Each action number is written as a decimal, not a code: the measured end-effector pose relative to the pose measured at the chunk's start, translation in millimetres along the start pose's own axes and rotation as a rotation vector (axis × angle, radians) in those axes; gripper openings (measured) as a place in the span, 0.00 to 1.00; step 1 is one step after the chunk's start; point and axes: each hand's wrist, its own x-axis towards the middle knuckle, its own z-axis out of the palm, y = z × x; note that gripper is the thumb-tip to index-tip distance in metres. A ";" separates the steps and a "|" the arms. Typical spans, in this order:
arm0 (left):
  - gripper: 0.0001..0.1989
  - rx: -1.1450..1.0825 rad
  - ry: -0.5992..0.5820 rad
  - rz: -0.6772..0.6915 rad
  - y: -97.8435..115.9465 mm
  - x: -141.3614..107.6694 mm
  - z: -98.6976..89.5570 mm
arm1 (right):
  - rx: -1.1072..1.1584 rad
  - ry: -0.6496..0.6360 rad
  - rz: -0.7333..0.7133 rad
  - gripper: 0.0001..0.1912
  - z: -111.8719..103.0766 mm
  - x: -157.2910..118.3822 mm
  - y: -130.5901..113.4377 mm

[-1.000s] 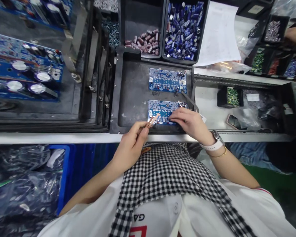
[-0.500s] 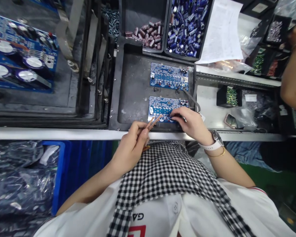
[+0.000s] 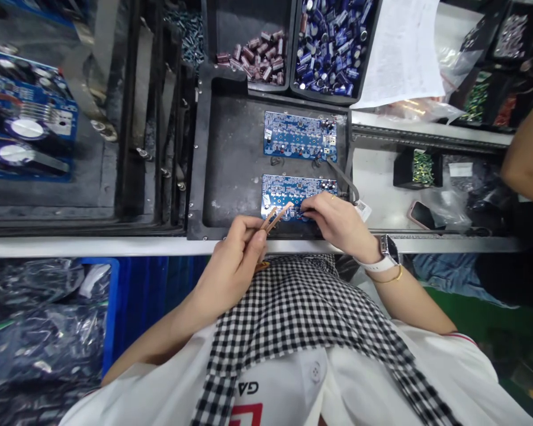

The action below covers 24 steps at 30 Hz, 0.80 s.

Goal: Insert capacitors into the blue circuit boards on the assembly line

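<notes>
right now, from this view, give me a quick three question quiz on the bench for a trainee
1. Which hand holds the tweezers: a) left, b) right?
2. Fill in: ___ blue circuit boards lie in the black tray right in front of the person.
3. True or false: the phone lies in that tray.

Key: 1. a, the left hand. 2. Two. 3. False; the phone lies to its right.

White shirt (image 3: 355, 384), red trim (image 3: 465, 338) on sleeve (image 3: 448, 355); black-white checked apron (image 3: 293, 307); white-strapped watch (image 3: 388, 249), gold bracelet (image 3: 398, 275) on right wrist (image 3: 369, 251).
</notes>
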 end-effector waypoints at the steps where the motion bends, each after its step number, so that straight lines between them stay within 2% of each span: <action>1: 0.09 -0.008 0.000 -0.004 0.8 0.6 0.7 | -0.007 -0.007 -0.008 0.11 -0.2 -0.1 0.3; 8: 0.07 0.027 0.003 0.022 5.3 9.4 1.0 | -0.049 -0.106 -0.130 0.13 -7.9 -0.9 -1.3; 9: 0.07 0.077 0.018 0.033 7.0 12.1 0.4 | -0.021 -0.063 -0.111 0.12 -11.4 0.5 -3.2; 13: 0.07 0.429 0.181 0.098 25.9 28.8 1.4 | 0.056 0.275 0.019 0.16 -33.3 13.6 -17.0; 15: 0.07 0.527 0.223 0.149 41.2 39.9 3.9 | 0.043 0.304 -0.032 0.15 -45.9 23.7 -23.2; 17: 0.06 0.501 0.213 0.200 55.6 52.7 5.9 | 0.073 0.225 -0.127 0.12 -57.0 35.2 -23.1; 20: 0.06 0.343 0.200 0.212 66.5 73.4 2.3 | 0.133 0.127 -0.165 0.13 -68.2 56.7 -3.6; 24: 0.10 0.223 0.346 0.135 61.7 94.6 -16.9 | -0.049 0.224 -0.084 0.13 -65.0 99.3 50.3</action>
